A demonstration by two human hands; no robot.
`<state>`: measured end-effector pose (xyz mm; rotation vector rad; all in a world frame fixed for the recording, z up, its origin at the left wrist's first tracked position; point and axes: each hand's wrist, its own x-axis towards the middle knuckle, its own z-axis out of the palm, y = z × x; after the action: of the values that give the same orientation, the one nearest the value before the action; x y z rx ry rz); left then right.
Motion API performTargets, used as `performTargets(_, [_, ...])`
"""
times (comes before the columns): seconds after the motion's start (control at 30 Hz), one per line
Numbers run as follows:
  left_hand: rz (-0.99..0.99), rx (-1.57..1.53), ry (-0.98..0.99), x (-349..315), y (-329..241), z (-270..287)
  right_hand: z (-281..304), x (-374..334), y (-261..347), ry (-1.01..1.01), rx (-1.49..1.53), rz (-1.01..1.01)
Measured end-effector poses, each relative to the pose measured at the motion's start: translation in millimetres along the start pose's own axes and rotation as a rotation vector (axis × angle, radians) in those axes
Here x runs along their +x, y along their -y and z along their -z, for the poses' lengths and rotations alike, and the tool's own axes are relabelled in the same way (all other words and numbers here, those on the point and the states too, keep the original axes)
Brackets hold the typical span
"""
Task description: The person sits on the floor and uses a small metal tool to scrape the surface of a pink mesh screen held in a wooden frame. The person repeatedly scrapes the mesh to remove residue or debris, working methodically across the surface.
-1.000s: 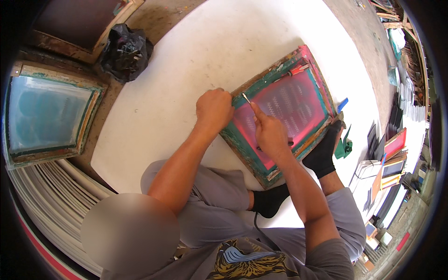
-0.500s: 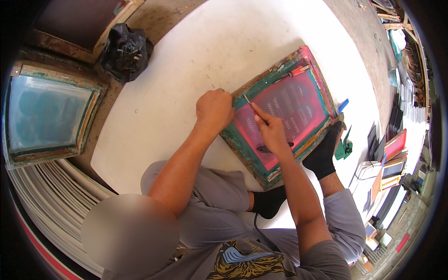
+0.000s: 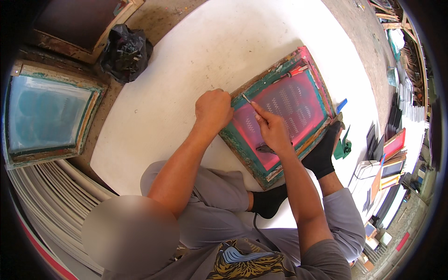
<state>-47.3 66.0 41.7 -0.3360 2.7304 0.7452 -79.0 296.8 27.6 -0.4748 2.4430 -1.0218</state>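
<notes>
A screen printing frame (image 3: 248,169) with weathered wood, green edging and pink mesh lies tilted on the white surface before me. My left hand (image 3: 213,110) is closed at its left edge, the fingertips hidden. In my right hand (image 3: 271,129) is a screwdriver (image 3: 246,98); its metal tip meets the frame's upper-left green border, and my fingers cover its handle. Dark pliers (image 3: 265,149) rest on the mesh below my right wrist, partly covered by it. Near the far corner lies a red-handled tool (image 3: 297,71).
A black plastic bag (image 3: 126,53) of scraps stands at the far left. Beside it are another screen frame (image 3: 88,128) with bluish mesh and stacked pale sheets (image 3: 56,205). My socked foot (image 3: 322,151) touches the frame's right side, near a green cloth (image 3: 344,148) and a blue piece (image 3: 342,104).
My right hand has shifted slightly, and the screwdriver's tip has moved a little toward the frame's left edge. My left hand stays nearly still at that edge.
</notes>
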Motion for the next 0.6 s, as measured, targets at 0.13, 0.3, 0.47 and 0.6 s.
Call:
performTargets(0.13, [0.021,0.005,0.006,-1.5,2.2,0.2,5.9,3.8,10.1,0.034,-0.117,-0.002])
performTargets(0.3, [0.012,0.003,0.013,-0.2,-2.0,1.5,3.0,11.4,-12.9,0.026,0.036,0.077])
performTargets(0.47, [0.023,0.012,0.019,-0.3,-1.2,1.4,8.3,11.2,4.8,0.035,-0.051,0.062])
performTargets(0.6, [0.020,0.015,0.017,-0.4,-0.9,2.8,17.0,11.2,22.7,0.090,-0.126,-0.008])
